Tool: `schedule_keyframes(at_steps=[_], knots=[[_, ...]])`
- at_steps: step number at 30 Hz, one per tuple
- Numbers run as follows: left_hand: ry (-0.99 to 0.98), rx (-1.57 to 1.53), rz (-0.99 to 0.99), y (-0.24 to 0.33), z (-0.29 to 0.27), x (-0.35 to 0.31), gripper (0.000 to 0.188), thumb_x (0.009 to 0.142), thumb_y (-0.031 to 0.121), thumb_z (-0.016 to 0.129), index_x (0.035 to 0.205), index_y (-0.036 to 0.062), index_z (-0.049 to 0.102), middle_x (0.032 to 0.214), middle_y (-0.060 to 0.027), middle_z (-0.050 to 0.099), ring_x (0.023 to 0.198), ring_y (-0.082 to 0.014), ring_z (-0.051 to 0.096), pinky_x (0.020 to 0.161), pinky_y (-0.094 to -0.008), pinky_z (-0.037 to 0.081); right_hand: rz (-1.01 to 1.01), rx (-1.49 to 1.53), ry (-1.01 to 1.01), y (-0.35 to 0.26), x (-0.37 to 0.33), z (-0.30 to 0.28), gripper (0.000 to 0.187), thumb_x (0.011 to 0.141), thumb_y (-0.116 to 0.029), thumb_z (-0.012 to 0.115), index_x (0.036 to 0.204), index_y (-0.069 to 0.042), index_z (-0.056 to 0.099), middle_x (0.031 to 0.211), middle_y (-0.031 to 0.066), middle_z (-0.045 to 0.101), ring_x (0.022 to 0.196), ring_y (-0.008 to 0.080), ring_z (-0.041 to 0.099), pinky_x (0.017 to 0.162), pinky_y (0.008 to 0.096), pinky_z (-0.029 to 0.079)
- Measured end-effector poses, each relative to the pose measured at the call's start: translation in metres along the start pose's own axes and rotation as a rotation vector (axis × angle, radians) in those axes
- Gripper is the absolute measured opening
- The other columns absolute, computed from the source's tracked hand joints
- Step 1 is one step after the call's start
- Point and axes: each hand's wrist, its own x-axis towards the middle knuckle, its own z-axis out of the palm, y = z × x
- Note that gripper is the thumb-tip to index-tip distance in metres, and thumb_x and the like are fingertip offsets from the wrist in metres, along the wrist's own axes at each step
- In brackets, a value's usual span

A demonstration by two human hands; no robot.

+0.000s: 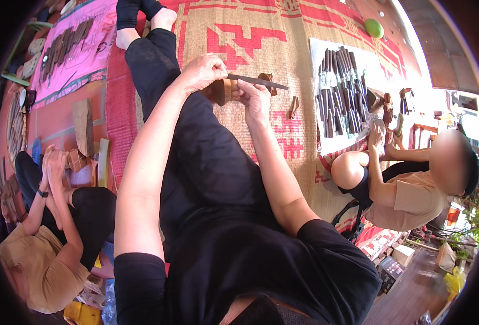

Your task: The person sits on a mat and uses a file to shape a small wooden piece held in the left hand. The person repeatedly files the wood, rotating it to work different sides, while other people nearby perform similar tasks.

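Hands meet over the raised knee: the left hand (202,71) is clenched on a brown carved wooden block (219,91), while the right hand (254,97) pinches a long flat dark metal file (257,82). Its long axis runs rightward across the block, above the red-patterned woven straw mat (234,38).

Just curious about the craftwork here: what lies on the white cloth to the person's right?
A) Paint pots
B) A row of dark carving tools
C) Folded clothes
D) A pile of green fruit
B: the white cloth carries many dark tools laid side by side.
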Motion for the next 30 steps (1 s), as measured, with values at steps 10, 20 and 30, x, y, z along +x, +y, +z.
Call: schedule_keyframes(at_steps=[10, 20, 30], knots=[[0.107, -0.16, 0.094, -0.007, -0.008, -0.005, 0.008, 0.08, 0.007, 0.063, 0.077, 0.0, 0.061, 0.101, -0.0067, 0.06, 0.093, -0.0159, 0.057, 0.085, -0.0281, 0.044, 0.081, 0.006, -0.106, 0.006, 0.005, 0.004, 0.011, 0.082, -0.007, 0.067, 0.083, -0.004, 0.056, 0.076, 0.0087, 0.064, 0.058, 0.0109, 0.059, 0.053, 0.022, 0.049], [-0.059, -0.15, -0.031, -0.007, -0.007, -0.004, 0.016, 0.078, 0.01, 0.065, 0.092, 0.0019, 0.062, 0.1, -0.0075, 0.061, 0.093, -0.0166, 0.057, 0.083, -0.0281, 0.045, -0.021, -0.043, -0.094, 0.0, 0.004, 0.009, 0.01, 0.077, -0.006, 0.068, 0.083, 0.002, 0.065, 0.069, 0.0081, 0.063, 0.057, 0.0128, 0.06, 0.053, 0.0209, 0.046], [-0.245, 0.226, -0.229, -0.013, 0.003, 0.007, 0.062, 0.065, 0.022, 0.078, 0.12, 0.0082, 0.053, 0.105, -0.0133, 0.063, 0.099, -0.0253, 0.059, 0.085, -0.0333, 0.046, -0.034, -0.126, 0.08, 0.0, 0.023, 0.004, 0.019, 0.07, -0.005, 0.072, 0.083, 0.004, 0.063, 0.068, 0.0077, 0.062, 0.05, 0.0107, 0.055, 0.047, 0.0215, 0.042]])
